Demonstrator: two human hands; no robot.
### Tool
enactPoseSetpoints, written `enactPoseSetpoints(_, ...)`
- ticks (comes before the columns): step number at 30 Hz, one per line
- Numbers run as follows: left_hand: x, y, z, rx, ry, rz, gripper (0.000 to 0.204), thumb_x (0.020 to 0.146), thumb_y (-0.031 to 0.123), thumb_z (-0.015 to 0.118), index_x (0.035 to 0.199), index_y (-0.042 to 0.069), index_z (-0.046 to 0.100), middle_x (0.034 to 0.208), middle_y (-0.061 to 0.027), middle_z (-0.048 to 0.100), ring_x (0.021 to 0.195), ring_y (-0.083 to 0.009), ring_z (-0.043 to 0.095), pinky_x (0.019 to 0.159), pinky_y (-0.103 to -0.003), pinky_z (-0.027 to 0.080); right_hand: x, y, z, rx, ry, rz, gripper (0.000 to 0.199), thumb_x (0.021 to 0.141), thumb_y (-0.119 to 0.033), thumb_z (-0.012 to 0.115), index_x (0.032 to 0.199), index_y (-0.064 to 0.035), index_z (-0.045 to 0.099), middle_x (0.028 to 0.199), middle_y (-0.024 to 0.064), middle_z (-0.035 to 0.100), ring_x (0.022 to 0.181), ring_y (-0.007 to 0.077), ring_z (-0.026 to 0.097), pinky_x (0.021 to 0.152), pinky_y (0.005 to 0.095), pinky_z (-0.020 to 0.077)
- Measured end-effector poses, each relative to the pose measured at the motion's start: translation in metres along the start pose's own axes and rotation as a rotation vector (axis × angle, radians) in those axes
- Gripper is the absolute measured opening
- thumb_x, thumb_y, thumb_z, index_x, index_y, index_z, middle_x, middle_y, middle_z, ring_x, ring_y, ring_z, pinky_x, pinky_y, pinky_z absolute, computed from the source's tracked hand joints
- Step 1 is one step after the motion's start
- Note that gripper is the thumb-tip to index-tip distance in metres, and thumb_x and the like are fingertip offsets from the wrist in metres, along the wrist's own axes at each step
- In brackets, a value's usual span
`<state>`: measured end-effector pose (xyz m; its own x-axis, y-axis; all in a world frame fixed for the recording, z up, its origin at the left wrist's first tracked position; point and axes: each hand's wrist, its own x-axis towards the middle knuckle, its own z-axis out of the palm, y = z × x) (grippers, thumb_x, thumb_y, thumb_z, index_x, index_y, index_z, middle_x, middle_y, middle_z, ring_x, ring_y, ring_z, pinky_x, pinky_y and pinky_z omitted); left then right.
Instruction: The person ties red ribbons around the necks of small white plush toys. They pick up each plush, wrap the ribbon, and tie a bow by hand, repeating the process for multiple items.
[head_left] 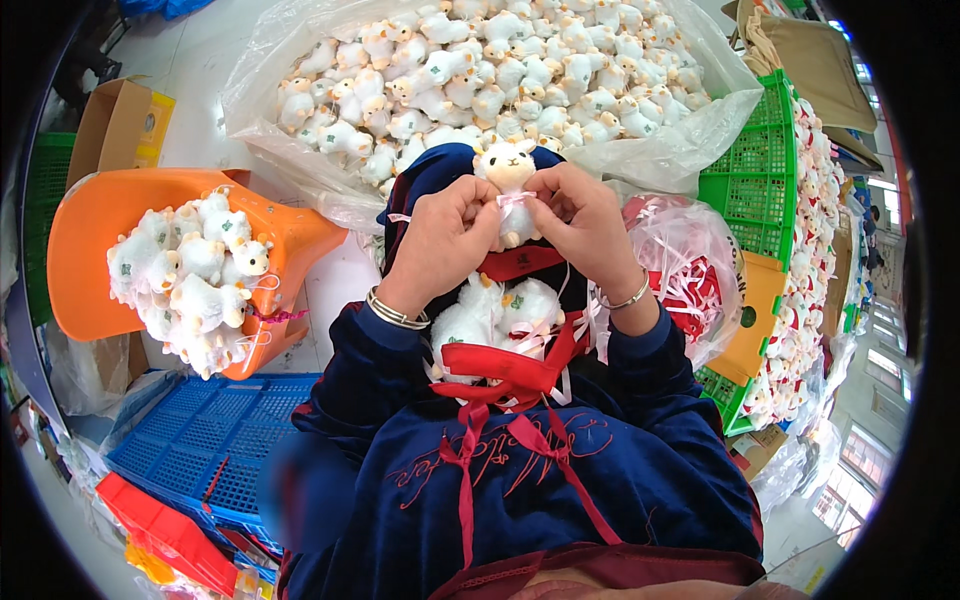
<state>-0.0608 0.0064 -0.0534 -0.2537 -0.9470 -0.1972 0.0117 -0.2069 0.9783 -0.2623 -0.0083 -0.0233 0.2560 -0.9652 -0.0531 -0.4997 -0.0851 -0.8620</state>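
Behind hands (520, 225), clear bag (660, 150) of plush lambs (480, 70)

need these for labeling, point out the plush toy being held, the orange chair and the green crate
plush toy (507, 165), head view, on its face
orange chair (95, 215), head view, on the bare seat back
green crate (755, 175), head view, on its mesh side wall

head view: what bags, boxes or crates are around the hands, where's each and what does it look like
Clear plastic bag: ahead, full of white plush toys.
Cardboard box: far left, brown, open.
Green crate: right, mesh-walled.
Blue crate: lower left, flat grid.
Ribbon bag: right, clear, red and pink ribbons.
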Motion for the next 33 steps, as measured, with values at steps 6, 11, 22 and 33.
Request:
enactPoseSetpoints(6,0.002,-0.001,-0.001,0.084,-0.009,0.03,0.015,0.095,0.009,0.064,0.1,-0.004,0.062,0.076,-0.0087,0.071,0.069,-0.0105,0.07,0.062,-0.028,0.054,0.003,0.011,0.0,0.108,-0.025,0.017,0.011,0.095,-0.009,0.069,0.098,0.0004,0.066,0.079,0.0012,0.064,0.065,0.0055,0.054,0.058,0.0237,0.0464)
enactPoseSetpoints(11,0.003,-0.004,0.0,0.072,0.013,0.072,0.009,0.098,0.006,0.061,0.094,-0.001,0.059,0.071,-0.001,0.065,0.063,-0.0032,0.059,0.056,-0.021,0.046,0.005,0.007,-0.003,0.159,-0.069,0.074,0.012,0.096,-0.01,0.067,0.093,0.0007,0.064,0.075,0.0002,0.06,0.064,0.0045,0.052,0.057,0.0237,0.0446)
enactPoseSetpoints(22,-0.001,-0.01,0.007,0.255,0.126,0.204,0.012,0.092,0.007,0.066,0.09,0.001,0.056,0.066,-0.0108,0.066,0.057,-0.0159,0.068,0.053,-0.031,0.05,0.007,0.009,-0.008,0.259,-0.182,0.167,0.014,0.099,-0.012,0.063,0.091,-0.0006,0.062,0.074,-0.0027,0.06,0.064,0.0036,0.053,0.056,0.0226,0.0427)
enactPoseSetpoints(33,-0.002,0.006,0.003,0.27,0.163,0.219,0.01,0.094,0.009,0.069,0.095,0.0,0.066,0.065,-0.0003,0.065,0.056,-0.0019,0.053,0.051,-0.022,0.042,0.013,0.003,-0.01,0.248,-0.213,0.199,0.013,0.097,-0.011,0.064,0.091,0.0006,0.063,0.078,-0.0022,0.062,0.069,0.0036,0.055,0.059,0.0225,0.0454)
